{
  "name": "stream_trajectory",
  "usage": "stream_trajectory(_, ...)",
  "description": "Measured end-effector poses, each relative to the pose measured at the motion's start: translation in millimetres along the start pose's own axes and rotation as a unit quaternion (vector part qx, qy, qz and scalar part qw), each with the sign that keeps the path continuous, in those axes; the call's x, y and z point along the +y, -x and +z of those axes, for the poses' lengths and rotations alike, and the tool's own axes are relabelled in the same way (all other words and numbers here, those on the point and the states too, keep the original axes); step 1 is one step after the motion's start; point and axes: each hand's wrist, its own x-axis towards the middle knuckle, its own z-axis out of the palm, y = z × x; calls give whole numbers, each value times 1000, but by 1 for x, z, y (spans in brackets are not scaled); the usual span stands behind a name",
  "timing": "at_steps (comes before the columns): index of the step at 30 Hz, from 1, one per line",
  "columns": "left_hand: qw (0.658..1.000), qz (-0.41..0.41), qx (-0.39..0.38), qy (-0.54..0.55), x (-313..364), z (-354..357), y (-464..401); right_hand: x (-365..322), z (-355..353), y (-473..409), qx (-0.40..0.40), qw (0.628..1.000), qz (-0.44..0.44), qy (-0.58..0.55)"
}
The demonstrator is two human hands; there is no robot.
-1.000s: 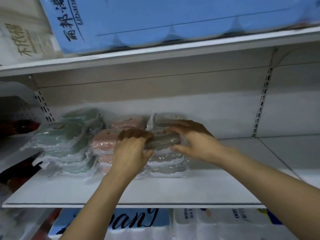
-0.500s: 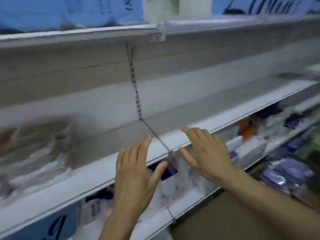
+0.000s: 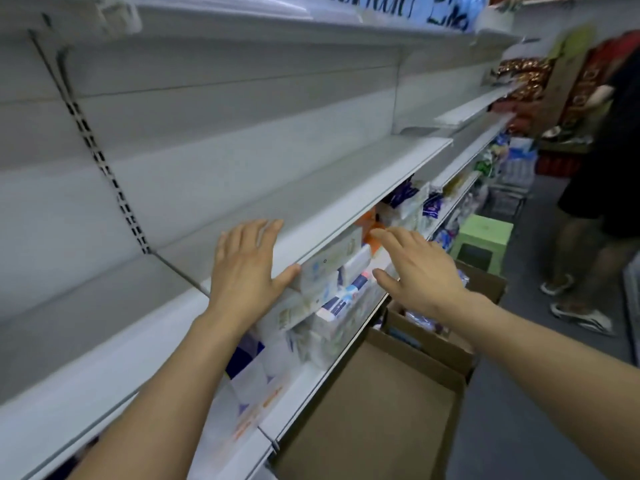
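Change: a second ago both hands gripped a wrapped pack on a stack. That stack is now out of view and both hands have let go. Half a second ago they hung over the shelf joint; the view has since swung right along the aisle.
Slotted upright point(image 3: 104, 161): far left, running down the back panel to the shelf joint.
Shelf point(image 3: 311, 188): grey board, its front edge running from lower left to upper right.
Left hand point(image 3: 246, 265): palm down on the front part of the shelf, holding nothing. The fingers point(image 3: 263, 230) are straight and close together, and the thumb is spread along the front edge.
Pale carton point(image 3: 332, 261): under the shelf edge, just beside the left thumb tip; cannot tell whether they touch.
Lower shelf point(image 3: 298, 386): crowded with white and blue packs.
Orange pack point(image 3: 367, 216): deeper on the lower shelf, near the right fingertips but apart from them.
Right hand point(image 3: 415, 271): in the air before the lower shelf's goods, fingers straight and spread, thumb out, gripping nothing.
Cardboard box point(image 3: 374, 410): on the floor below the right forearm, flaps open.
Green stool point(image 3: 483, 237): beyond the box.
Second person point(image 3: 595, 188): far right, standing in sandals.
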Motion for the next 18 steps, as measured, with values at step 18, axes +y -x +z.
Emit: stream_trajectory(18, 992, 3, -105, 66, 71, 89, -42, 93, 55, -11, -39, 997, 70, -21)
